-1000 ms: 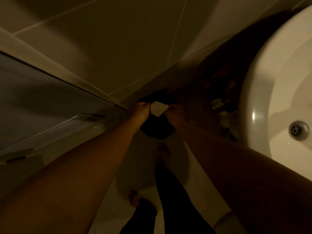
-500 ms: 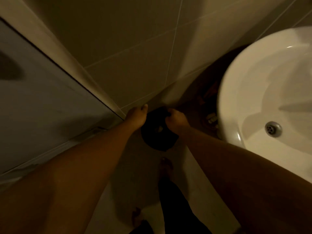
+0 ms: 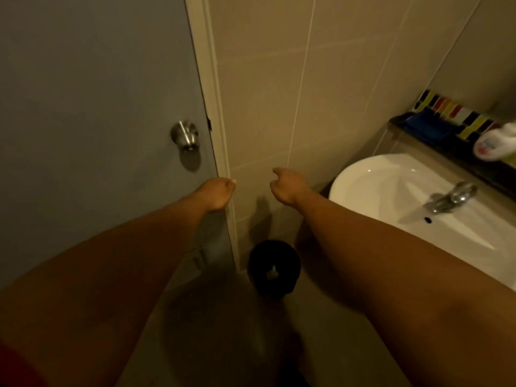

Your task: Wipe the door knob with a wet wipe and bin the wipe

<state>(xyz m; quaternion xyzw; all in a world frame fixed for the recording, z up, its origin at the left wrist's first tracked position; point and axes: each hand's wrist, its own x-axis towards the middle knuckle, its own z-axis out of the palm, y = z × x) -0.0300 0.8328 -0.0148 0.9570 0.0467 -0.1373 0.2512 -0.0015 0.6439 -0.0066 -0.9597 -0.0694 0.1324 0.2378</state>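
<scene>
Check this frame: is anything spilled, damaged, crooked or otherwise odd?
Nothing stands out. The wipe lies inside the black bin on the floor, the door knob sits straight on the closed door, and both the left hand and right hand are empty.

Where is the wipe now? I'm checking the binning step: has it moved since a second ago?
Yes. The wipe has left the fingers, where it was held above the black bin, and lies down inside it; both hands are empty.
</scene>
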